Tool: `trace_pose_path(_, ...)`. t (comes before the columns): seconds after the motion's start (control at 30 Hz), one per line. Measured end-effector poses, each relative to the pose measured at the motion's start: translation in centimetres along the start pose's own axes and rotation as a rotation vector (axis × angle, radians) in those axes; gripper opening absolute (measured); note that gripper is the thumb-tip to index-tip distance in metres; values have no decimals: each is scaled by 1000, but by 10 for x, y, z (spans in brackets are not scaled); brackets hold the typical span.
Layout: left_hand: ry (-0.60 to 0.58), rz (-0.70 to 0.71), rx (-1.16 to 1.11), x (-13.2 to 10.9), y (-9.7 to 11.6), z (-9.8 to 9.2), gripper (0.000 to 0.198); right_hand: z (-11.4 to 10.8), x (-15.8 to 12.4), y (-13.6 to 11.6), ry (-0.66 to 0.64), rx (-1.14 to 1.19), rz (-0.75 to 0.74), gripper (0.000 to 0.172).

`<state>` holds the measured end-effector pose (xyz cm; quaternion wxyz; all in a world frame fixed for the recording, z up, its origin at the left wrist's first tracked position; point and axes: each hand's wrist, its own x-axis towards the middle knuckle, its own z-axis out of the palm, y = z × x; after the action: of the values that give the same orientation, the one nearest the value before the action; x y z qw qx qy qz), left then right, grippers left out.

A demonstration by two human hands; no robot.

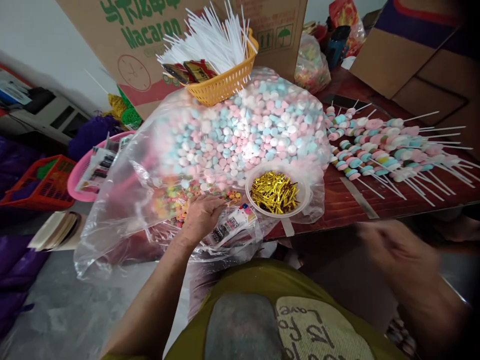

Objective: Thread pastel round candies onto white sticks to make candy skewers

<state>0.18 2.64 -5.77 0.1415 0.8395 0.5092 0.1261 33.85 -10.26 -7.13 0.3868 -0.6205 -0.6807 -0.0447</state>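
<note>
My left hand (pixel 202 214) rests on the small ring-shaped candies (pixel 176 202) at the near edge of a large clear plastic bag. Its fingers are bent down and pressed together, and what they hold, if anything, is hidden. My right hand (pixel 403 255), smeared by motion, is off the table's front edge at the right; its fingers look curled, but no held thing can be made out. Round pink, white and blue candies (pixel 225 142) fill the bag's far part. A white bowl (pixel 305 202) of gold twist ties (pixel 275 192) stands right of my left hand, beside a printed packet (pixel 232 222).
An orange basket (pixel 225 86) of white sticks (pixel 217 42) sits behind the candies, before a cardboard box (pixel 277 35). Several candy skewers (pixel 397 145) lie on the dark red table (pixel 333 212) at right. A pink basin (pixel 86 167) and red crate (pixel 41 187) are at left.
</note>
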Motion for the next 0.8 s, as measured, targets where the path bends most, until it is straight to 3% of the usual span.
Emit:
trace_pose_path(0.07,-20,123,-112,-6,14,-20,24,35,37,-42,-108,152,-219,11)
trace_pose_path(0.13,-87,215,-247,-12,31,-34,24,66,64,-84,-208,296,-340,31)
trace_pose_path(0.23,-104,94,-433,-18,49,-38,18,95,76,-118,-279,540,-355,17)
trace_pose_path(0.33,-22,-156,-666,-17,58,-21,22,97,68,-111,-184,599,-158,19)
trace_pose_path(0.43,-20,-207,-816,-8,69,0,19,80,61,-90,-192,601,40,21)
trace_pose_path(0.57,-27,33,-815,13,86,11,19,52,64,-68,-330,726,157,10)
trace_pose_path(0.67,-53,216,-723,26,93,9,20,45,66,-61,-420,896,188,14)
trace_pose_path(0.8,12,379,-561,34,94,14,17,51,69,-51,-335,625,200,26)
